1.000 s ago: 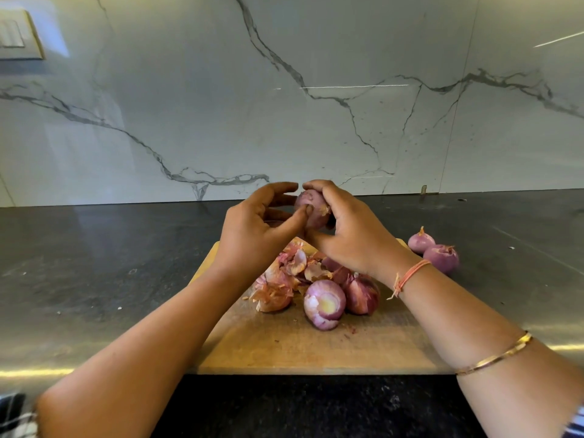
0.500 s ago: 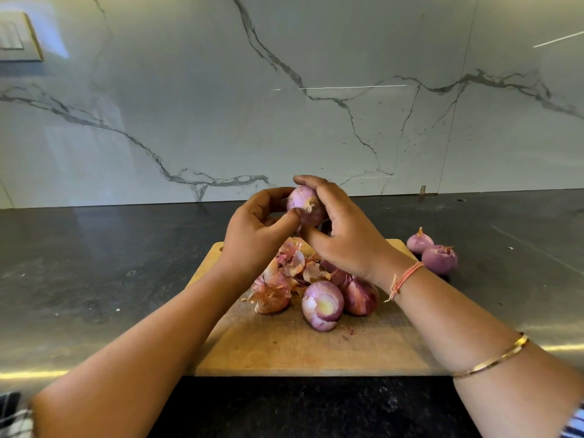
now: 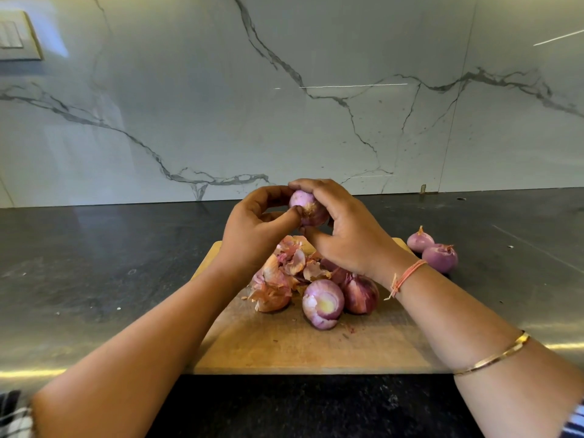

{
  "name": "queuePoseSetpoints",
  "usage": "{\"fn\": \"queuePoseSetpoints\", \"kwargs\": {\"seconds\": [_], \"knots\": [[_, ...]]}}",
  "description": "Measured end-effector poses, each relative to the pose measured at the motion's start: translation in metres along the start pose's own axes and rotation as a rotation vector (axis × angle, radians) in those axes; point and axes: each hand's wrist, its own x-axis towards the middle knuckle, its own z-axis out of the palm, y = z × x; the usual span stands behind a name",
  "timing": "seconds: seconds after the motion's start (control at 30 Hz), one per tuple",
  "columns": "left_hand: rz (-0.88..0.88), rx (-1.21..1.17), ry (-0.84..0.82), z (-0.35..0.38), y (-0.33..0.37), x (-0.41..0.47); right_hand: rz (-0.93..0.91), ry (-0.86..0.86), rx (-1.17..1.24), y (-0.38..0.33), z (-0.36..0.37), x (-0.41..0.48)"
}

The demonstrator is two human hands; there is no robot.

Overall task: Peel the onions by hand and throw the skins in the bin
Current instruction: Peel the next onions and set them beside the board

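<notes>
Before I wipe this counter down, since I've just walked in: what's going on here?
A person is peeling onions by hand. The left hand and right hand hold one onion above the cutting board, the left thumb at its root end. Loose skins and two more onions lie on the board; two onions sit on the counter beside it. No bin is in view.

The rear is closed off by a glossy white marble wall (image 3: 316, 121) veined in grey, divided by a thin vertical seam (image 3: 455, 121) at the right. A pale switch plate (image 3: 15, 36) is mounted at the upper left. A thin streak of light (image 3: 347, 86) is mirrored in the marble. Below, a dark speckled stone tabletop (image 3: 94, 263) is seen, with golden glints (image 3: 31, 373) caught along its front edge.
</notes>
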Motion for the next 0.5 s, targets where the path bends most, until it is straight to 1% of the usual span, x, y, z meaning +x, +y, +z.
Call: {"fn": "queuePoseSetpoints", "kwargs": {"seconds": [0.17, 0.37, 0.5], "knots": [[0.016, 0.034, 0.015, 0.0001, 0.0016, 0.0008, 0.021, -0.01, -0.002, -0.0016, -0.0008, -0.0003], [0.071, 0.119, 0.034, -0.0012, 0.0032, -0.0003, 0.105, -0.016, 0.034, -0.003, -0.0006, -0.0003], [0.104, 0.169, 0.043, -0.0016, 0.0042, -0.0023, 0.115, -0.011, 0.039, -0.0031, 0.0006, -0.0002]]}}
